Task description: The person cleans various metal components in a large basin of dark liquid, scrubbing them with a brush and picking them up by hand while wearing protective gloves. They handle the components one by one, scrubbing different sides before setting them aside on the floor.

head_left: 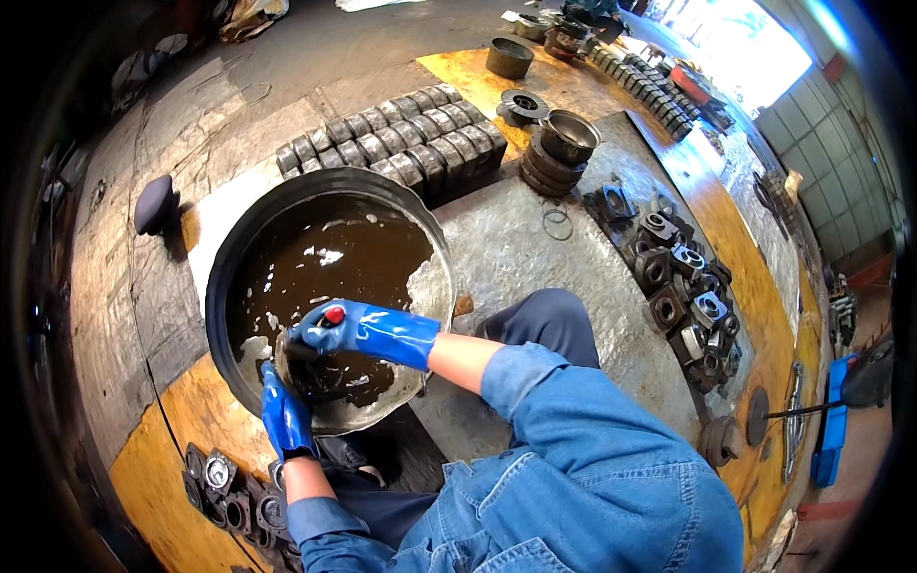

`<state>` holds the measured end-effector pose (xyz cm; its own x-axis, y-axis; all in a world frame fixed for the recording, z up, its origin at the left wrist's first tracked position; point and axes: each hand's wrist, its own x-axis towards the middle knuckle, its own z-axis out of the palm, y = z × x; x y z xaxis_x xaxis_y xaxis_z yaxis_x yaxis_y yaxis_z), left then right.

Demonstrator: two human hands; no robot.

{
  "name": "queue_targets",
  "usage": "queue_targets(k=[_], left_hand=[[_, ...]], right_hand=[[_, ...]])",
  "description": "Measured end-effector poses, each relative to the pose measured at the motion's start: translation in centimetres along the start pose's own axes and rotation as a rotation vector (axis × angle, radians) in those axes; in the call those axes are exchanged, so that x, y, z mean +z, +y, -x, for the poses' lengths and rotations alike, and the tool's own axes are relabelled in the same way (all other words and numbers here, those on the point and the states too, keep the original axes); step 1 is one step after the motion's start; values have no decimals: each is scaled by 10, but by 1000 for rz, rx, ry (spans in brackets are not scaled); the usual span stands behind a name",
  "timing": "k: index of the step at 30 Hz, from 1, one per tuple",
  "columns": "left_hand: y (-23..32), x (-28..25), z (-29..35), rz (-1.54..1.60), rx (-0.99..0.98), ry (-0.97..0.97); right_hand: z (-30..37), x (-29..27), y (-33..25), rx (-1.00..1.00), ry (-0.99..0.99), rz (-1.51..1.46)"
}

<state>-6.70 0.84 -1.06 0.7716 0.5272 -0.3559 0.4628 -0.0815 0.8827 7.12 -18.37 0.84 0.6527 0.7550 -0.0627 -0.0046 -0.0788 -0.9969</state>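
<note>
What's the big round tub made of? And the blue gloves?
The tub: maybe dull metal, since it looks dark grey and wavy-edged, but tough plastic is possible.

The blue gloves: probably rubber or soft plastic, smooth and shiny, because bright streaks of light show on them.

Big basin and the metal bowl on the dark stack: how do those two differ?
The big basin is far wider than the metal bowl. The basin's left wall looks dull and dark, while the bowl looks shiny. The basin sits close to the person, with the left hand and right hand at it; the bowl stands farther off on a dark stack. Both are round and open at the top.
</note>
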Motion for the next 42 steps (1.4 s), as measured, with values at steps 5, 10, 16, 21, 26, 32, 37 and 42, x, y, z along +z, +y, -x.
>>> queue_targets(k=[5,10,16,21,26,32,37,42], left_hand=[[15,8,6,476,-114,-108],[-2,-14,1,-293,156,51],[10,-12,9,-474,311,52],[18,-8,12,-258,178,108],[15,-4,9,-207,144,132],[12,-9,6,-234,168,98],[-9,-13,-3,-522,337,81],[2,-10,-3,-581,300,39]], right_hand=[[17,5,-40,-67,-230,20],[-5,17,-15,134,-94,-247],[-20,-1,33,221,350,-308],[21,-17,50,384,622,-347],[45,-7,46,469,579,-491],[28,39,-2,296,484,-829],[39,77,10,392,414,-766],[66,47,35,396,95,-57]])
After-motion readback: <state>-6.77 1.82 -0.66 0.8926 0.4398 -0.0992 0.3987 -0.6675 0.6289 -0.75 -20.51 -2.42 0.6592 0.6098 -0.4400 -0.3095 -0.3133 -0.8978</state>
